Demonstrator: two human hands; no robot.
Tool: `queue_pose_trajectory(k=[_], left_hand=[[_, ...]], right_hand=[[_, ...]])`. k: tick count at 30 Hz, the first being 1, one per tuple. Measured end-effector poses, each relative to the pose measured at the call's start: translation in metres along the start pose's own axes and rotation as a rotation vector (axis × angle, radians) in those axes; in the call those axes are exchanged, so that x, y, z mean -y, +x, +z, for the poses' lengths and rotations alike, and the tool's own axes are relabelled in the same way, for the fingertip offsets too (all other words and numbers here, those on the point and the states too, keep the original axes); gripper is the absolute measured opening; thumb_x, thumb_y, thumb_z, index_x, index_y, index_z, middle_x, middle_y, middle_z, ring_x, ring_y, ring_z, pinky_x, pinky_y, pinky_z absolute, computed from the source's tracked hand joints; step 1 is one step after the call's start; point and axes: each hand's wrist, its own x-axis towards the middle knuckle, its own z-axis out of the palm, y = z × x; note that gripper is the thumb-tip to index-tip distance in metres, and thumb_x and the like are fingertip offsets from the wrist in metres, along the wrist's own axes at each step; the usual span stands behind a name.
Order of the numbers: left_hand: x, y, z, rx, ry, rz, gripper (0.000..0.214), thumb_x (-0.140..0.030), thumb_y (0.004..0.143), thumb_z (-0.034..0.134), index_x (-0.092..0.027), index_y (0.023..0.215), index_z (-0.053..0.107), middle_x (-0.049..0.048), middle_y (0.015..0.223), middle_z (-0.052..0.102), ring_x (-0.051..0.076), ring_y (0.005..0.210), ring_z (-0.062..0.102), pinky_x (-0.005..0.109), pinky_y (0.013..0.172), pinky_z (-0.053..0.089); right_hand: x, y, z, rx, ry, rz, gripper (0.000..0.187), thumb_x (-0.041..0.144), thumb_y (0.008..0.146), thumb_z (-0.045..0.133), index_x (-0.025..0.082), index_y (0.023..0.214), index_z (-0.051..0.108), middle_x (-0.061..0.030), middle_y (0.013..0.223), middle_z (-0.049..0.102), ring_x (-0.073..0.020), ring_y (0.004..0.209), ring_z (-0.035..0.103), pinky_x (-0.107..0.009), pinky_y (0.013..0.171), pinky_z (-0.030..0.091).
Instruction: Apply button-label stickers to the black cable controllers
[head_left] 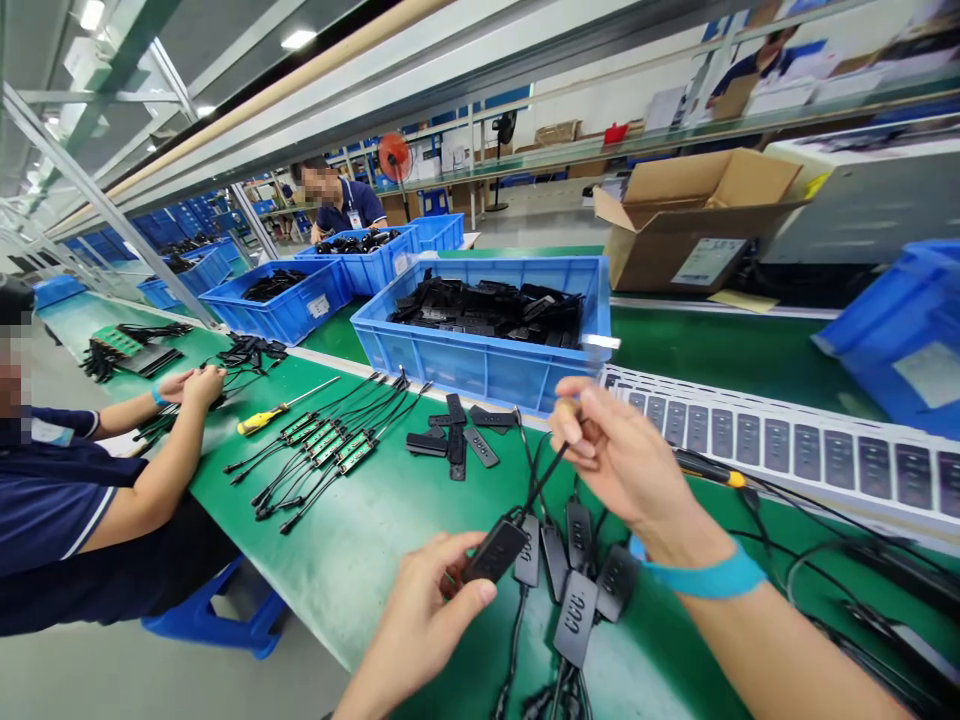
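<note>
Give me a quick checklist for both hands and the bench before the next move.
1. Left hand on the black case: ok, gripped at its near end.
2. Right hand on the cable above the case: ok, pinched.
3. Co-worker's hands apart from this work: ok, well off to the left.
4. Bench beside the held case uncluttered: not ok, other cases lie close by.
5. Black case fully closed: cannot tell, its edges are too small and partly covered.

Red fan [394, 157] behind cardboard box [701, 220]
</note>
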Motion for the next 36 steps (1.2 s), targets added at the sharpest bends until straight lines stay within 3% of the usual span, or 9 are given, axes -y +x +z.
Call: queue_pose_trajectory(k=[3,6,10,13,16,22,27,31,36], left_hand=[[0.015,0.009,0.024,-0.005,0.005,-0.073,0.038,-0.029,0.079,0.071,-0.020,0.115,0.062,-0.0026,0.071,0.056,0.012,0.062,0.052,0.024,0.059,0.044],[0.026,0.017,0.048,0.040,0.140,-0.016,0.044,-0.032,0.077,0.074,-0.019,0.117,0.063,0.0045,0.091,0.064,0.016,0.068,0.059,0.029,0.066,0.051],[0.028,0.022,0.043,0.068,0.472,0.149,0.048,-0.040,0.080,0.072,-0.021,0.123,0.063,0.0129,0.114,0.063,0.030,0.100,0.061,0.043,0.087,0.052],[0.036,0.028,0.004,-0.089,0.586,0.139,0.036,-0.032,0.088,0.061,-0.021,0.123,0.061,0.0104,0.110,0.063,0.026,0.099,0.061,0.040,0.088,0.052],[0.055,0.041,-0.051,-0.441,0.755,0.067,0.032,-0.021,0.091,0.051,-0.018,0.122,0.056,0.0111,0.110,0.060,0.026,0.101,0.059,0.042,0.090,0.050],[0.089,0.066,-0.123,-0.729,0.764,-0.109,0.023,-0.017,0.084,0.056,-0.011,0.106,0.053,0.0174,0.109,0.052,0.033,0.104,0.054,0.052,0.091,0.044],[0.094,0.065,-0.124,-0.725,0.586,-0.135,0.019,-0.019,0.080,0.060,-0.015,0.097,0.055,0.0109,0.097,0.055,0.027,0.090,0.058,0.041,0.082,0.047],[0.081,0.057,-0.112,-0.650,0.340,-0.086,0.019,-0.036,0.084,0.057,-0.018,0.087,0.056,0.0057,0.084,0.056,0.021,0.077,0.058,0.033,0.070,0.046],[0.047,0.044,-0.077,-0.453,-0.066,-0.048,0.040,-0.053,0.090,0.046,-0.017,0.108,0.050,0.0062,0.089,0.065,0.009,0.052,0.047,0.024,0.050,0.039]], right_hand=[[-0.002,0.012,-0.038,-0.079,-0.442,-0.030,0.034,0.050,0.086,0.057,0.024,0.107,0.051,0.0045,0.059,0.052,-0.0121,0.046,0.040,-0.025,0.046,0.034],[-0.023,0.015,-0.075,-0.088,-1.095,-0.007,0.035,0.040,0.087,0.055,0.019,0.114,0.054,-0.0041,0.069,0.063,-0.0206,0.057,0.055,-0.033,0.056,0.043],[-0.048,0.013,-0.078,-0.123,-1.735,-0.202,0.056,0.035,0.082,0.065,0.007,0.130,0.052,-0.0235,0.108,0.062,-0.0385,0.093,0.060,-0.045,0.069,0.048],[-0.058,0.017,-0.038,0.151,-1.648,-0.308,0.036,0.030,0.089,0.059,0.013,0.121,0.061,-0.0176,0.113,0.063,-0.0330,0.104,0.059,-0.042,0.083,0.049],[-0.071,0.032,0.014,0.481,-1.504,-0.205,0.021,0.021,0.094,0.051,0.018,0.104,0.069,-0.0107,0.104,0.066,-0.0245,0.100,0.063,-0.032,0.084,0.048],[-0.110,0.069,0.061,0.577,-1.469,-0.155,0.018,0.021,0.086,0.064,0.013,0.100,0.071,-0.0139,0.101,0.066,-0.0264,0.086,0.067,-0.031,0.067,0.048],[-0.110,0.073,0.055,0.522,-1.367,-0.181,0.024,0.019,0.092,0.053,0.015,0.085,0.075,-0.0124,0.092,0.070,-0.0270,0.088,0.068,-0.032,0.069,0.049],[-0.091,0.053,0.046,0.397,-1.226,-0.166,0.032,0.026,0.098,0.042,0.016,0.107,0.071,-0.0089,0.088,0.074,-0.0228,0.083,0.071,-0.033,0.074,0.054],[-0.056,0.016,0.037,0.284,-0.553,-0.030,0.033,0.040,0.088,0.058,0.016,0.106,0.071,-0.0067,0.079,0.075,-0.0206,0.066,0.071,-0.032,0.059,0.058]])
